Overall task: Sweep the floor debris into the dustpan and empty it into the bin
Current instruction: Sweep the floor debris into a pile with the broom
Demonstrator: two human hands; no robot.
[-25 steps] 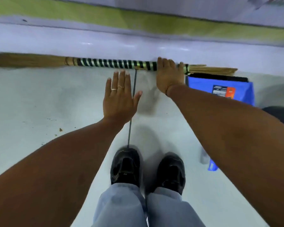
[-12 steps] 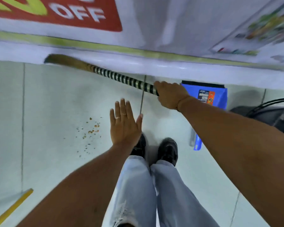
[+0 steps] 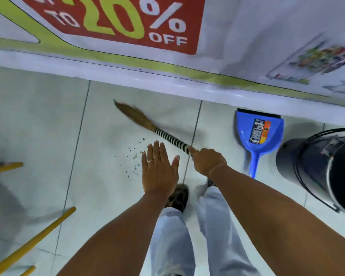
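My right hand is clamped around the black-and-white striped handle of a brown grass broom at the centre of the frame, its bristle end angled toward the upper left above the pale tiled floor. My left hand hovers flat beside it, empty, fingers stretched out and slightly spread, two rings showing. A scatter of small brown crumbs lies on the tile just left of that hand, below the broom's handle. To the right of centre, a blue plastic dustpan lies on the floor, its black-edged lip toward the white counter base. A dark round bin stands at the right edge, just beside the dustpan. A red "20% OFF" banner fills the upper frame; yellow poles cross the lower left.
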